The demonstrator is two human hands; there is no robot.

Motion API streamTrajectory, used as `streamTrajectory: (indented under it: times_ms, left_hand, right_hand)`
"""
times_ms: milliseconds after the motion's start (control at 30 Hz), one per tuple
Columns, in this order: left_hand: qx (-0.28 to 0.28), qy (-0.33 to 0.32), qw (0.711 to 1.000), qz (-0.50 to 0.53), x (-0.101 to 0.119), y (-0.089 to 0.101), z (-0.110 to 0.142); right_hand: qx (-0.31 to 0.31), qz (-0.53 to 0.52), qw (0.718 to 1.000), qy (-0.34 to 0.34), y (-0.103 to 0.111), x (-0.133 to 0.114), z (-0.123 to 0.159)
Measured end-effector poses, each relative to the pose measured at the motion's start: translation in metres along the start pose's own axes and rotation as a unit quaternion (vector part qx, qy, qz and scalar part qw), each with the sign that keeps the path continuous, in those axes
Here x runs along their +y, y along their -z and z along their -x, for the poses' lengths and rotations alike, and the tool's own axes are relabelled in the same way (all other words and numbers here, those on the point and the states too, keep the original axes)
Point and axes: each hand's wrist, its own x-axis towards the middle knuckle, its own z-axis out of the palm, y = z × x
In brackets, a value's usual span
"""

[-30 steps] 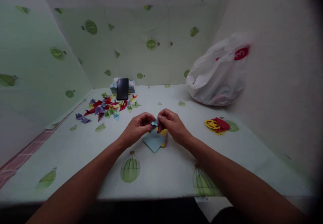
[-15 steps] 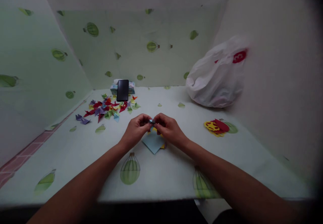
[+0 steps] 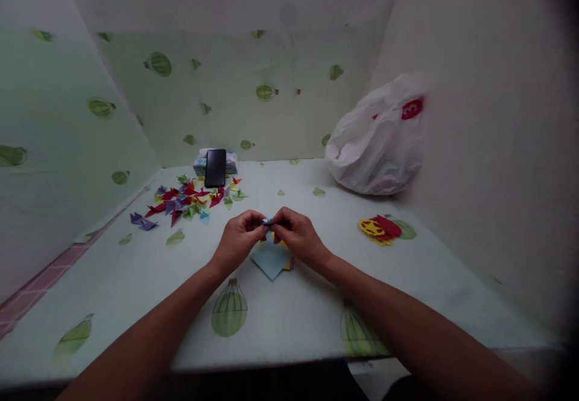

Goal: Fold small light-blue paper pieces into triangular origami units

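Between my two hands is a small folded piece of light blue paper (image 3: 268, 222), pinched at both sides. My left hand (image 3: 242, 233) is closed on its left end with thumb and forefinger. On the right end, my right hand (image 3: 296, 232) grips in the same way. The finer folds are too small to make out, and fingertips cover part of them. Just below the hands, a stack of square paper sheets (image 3: 272, 262) lies on the table, light blue on top with yellow and purple edges showing beneath.
Many folded paper cranes (image 3: 181, 201) lie in a heap at the left. Behind them a black phone (image 3: 215, 168) leans on a tissue box (image 3: 231, 164). A white plastic bag (image 3: 375, 148) stands at the back right, with red and yellow cut-outs (image 3: 380, 228) nearer me.
The view has shifted slightly, so the whole scene sits a little lower and further left. Both hands keep hold of the folded blue paper, whose angle differs slightly.
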Motion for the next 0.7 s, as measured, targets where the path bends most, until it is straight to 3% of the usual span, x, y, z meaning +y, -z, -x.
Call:
streamTrajectory:
  times_ms: [233, 433, 533, 700]
  left_hand:
    - [0.008, -0.010, 1.000, -0.023, -0.006, 0.001, -0.003]
    - [0.020, -0.030, 0.997, -0.066, -0.010, 0.003, -0.005]
    - [0.072, -0.035, 0.986, -0.150, -0.014, 0.013, -0.013]
    - [0.166, 0.000, 0.936, -0.309, -0.026, 0.049, -0.035]
  right_hand:
    - [-0.008, -0.044, 0.999, -0.001, -0.001, 0.007, -0.001]
    - [-0.001, -0.001, 1.000, 0.025, -0.001, 0.007, -0.001]
    - [0.017, -0.001, 1.000, 0.006, 0.002, 0.006, -0.002]
    - [0.028, -0.001, 1.000, -0.012, 0.007, 0.007, -0.004]
